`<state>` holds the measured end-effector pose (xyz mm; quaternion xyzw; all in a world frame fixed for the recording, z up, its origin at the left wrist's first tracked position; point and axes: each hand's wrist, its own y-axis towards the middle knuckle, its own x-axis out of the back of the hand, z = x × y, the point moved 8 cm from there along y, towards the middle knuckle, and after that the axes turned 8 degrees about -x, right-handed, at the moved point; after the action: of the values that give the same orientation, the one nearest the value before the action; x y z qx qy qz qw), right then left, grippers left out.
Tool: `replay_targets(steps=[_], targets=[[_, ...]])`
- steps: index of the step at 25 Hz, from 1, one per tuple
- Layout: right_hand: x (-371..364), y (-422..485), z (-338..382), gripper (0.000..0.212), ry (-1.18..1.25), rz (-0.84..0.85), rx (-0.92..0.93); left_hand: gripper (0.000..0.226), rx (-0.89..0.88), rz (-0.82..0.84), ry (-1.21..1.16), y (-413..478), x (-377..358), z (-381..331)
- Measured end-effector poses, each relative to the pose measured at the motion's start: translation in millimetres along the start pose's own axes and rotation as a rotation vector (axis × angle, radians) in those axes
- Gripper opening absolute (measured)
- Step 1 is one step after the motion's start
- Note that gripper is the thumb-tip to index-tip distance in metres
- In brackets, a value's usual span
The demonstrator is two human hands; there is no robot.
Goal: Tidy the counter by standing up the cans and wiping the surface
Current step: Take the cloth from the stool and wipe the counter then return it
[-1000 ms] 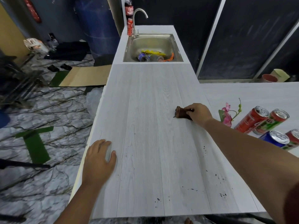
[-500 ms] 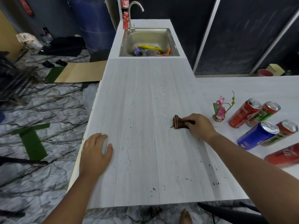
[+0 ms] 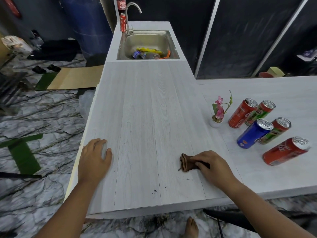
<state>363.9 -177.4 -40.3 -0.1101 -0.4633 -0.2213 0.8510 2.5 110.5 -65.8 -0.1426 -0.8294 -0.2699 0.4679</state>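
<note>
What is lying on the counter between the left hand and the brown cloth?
In the head view, between the left hand and the brown cloth under the right hand, the counter is nearly bare: only a few dark crumbs.

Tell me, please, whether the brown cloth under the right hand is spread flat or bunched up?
Bunched up. The brown cloth shows stacked folds at its exposed end, and the right hand presses on it against the counter.

Bare forearms, no sleeves; one bare foot [image 3: 191, 227].
</note>
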Motion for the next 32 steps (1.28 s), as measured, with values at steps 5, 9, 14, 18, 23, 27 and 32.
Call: replay_targets(steps=[5, 9, 14, 18, 23, 27, 32], targets=[[14.8, 32.8, 1.3, 0.033, 0.125, 0.153, -0.045, 0.039, -0.015, -0.016, -0.003, 2.5, 2.9, -0.2], [38.4, 104.6, -7.3, 0.026, 0.085, 0.053, -0.113, 0.039, -0.008, -0.014, 0.0, 1.2, 3.3, -0.9], [22.0, 87.2, -20.4, 0.028, 0.013, 0.069, -0.118, 0.04, 0.008, 0.008, -0.031, -2.9, 1.8, 2.0], [21.8, 23.3, -18.7, 0.034, -0.002, 0.017, -0.034, 0.045, 0.025, 0.018, -0.035, -7.1, 0.6, 6.3], [21.9, -32.7, -17.9, 0.037, 0.069, 0.019, -0.034, 0.045, 0.028, 0.023, -0.036, -6.3, -2.3, 9.3], [60.9, -31.8, -46.5, 0.028, 0.294, -0.23, -0.282, 0.045, 0.039, 0.021, -0.041, -8.2, -3.1, 11.1], [84.8, -62.0, -98.3, 0.029, 0.071, -0.383, -0.575, 0.051, 0.031, 0.11, -0.038, -10.9, -7.4, 11.2]])
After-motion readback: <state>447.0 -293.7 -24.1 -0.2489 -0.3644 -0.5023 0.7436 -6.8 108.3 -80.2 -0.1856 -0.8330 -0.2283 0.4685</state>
